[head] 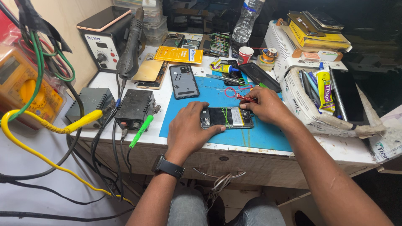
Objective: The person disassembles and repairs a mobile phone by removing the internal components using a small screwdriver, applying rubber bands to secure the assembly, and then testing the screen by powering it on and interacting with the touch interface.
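An opened phone (228, 117) lies face down on the blue work mat (259, 134), its battery and board showing. My left hand (189, 129) presses on the phone's left end and holds it steady. A black watch sits on that wrist. My right hand (268, 104) is closed around a red screwdriver (246, 98) and rests at the phone's upper right corner, with the tool's tip pointing left over the mat.
A grey phone back cover (183, 81) lies at the mat's far left corner. Tweezers (224, 78), a glue tube (222, 66) and a black phone (264, 77) lie behind. A soldering station (106, 42), black boxes (135, 108) and cables crowd the left. A tool box (318, 104) stands right.
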